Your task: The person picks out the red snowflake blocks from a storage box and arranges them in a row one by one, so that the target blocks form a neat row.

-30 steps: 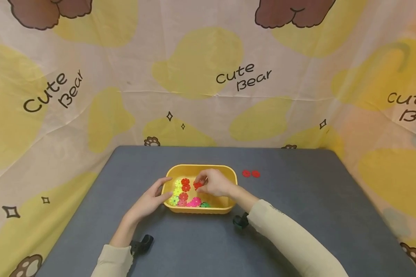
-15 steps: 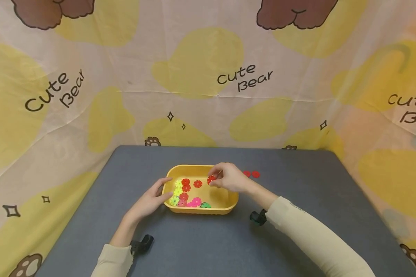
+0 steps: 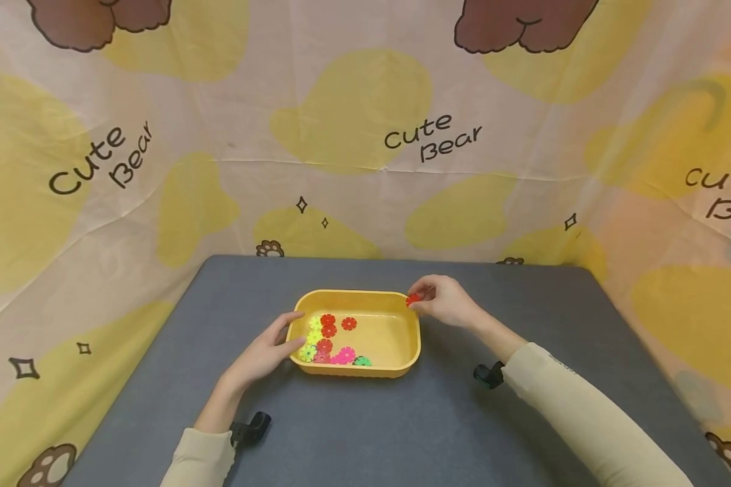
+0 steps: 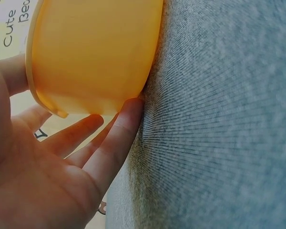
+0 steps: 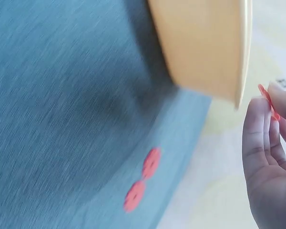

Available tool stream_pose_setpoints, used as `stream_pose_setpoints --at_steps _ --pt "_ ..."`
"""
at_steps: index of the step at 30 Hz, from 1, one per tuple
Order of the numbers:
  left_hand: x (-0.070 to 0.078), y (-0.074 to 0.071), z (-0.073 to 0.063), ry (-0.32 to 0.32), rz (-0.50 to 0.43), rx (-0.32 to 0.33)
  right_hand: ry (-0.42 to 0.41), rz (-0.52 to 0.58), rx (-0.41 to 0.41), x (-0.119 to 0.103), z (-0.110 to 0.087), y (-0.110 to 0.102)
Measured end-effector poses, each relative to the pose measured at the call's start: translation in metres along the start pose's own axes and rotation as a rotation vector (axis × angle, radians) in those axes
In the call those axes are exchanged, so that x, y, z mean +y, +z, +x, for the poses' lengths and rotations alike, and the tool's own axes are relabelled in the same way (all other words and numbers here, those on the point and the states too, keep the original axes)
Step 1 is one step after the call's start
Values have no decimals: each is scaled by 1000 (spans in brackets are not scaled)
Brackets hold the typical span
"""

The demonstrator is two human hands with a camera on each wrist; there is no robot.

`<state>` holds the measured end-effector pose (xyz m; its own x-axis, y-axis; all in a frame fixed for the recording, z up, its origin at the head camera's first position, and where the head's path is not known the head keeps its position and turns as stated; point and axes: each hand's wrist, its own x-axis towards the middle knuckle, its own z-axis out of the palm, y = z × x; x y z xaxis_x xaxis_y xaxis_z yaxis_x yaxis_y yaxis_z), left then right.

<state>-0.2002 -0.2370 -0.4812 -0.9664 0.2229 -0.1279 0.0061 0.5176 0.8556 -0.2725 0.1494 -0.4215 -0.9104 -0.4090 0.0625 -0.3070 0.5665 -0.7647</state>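
My right hand (image 3: 449,303) pinches a red snowflake building disc (image 3: 412,299) between thumb and fingertips, over the right far corner of a yellow plastic bin (image 3: 353,370). In the right wrist view, the disc (image 5: 276,115) appears edge-on, beyond the bin's rim. My left hand (image 3: 264,353) holds the bin's left end, with fingers spread along its outer wall (image 4: 95,57) and the thumb at the rim. Inside the bin, toward the left, lie loose red discs (image 3: 349,324), yellow discs (image 3: 314,336), pink discs (image 3: 346,355) and a green disc (image 3: 362,361).
Two red discs (image 5: 151,163) lie side by side on the blue-grey tabletop (image 3: 365,426), right of the bin; my right hand hides them in the head view. A printed fabric backdrop (image 3: 341,135) stands along the table's back and sides. Black wrist mounts hang at both wrists.
My right hand has lifted the red disc from inside the bin and carried it right, up to the far right rim. One red disc remains where the hand was. My left hand stays put.
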Motion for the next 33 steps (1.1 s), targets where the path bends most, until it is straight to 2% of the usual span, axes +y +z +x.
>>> stream_pose_setpoints --at_steps 8,16,21,33 --pt "1 -1 0 3 5 7 78 36 48 36 -6 -22" --pt "2 0 0 -5 13 4 181 1 107 73 -19 -37" --pt "0 -1 -1 -3 16 4 218 -6 130 93 -25 -43" --pt "1 -1 -1 6 24 4 261 -82 144 114 -24 -39"
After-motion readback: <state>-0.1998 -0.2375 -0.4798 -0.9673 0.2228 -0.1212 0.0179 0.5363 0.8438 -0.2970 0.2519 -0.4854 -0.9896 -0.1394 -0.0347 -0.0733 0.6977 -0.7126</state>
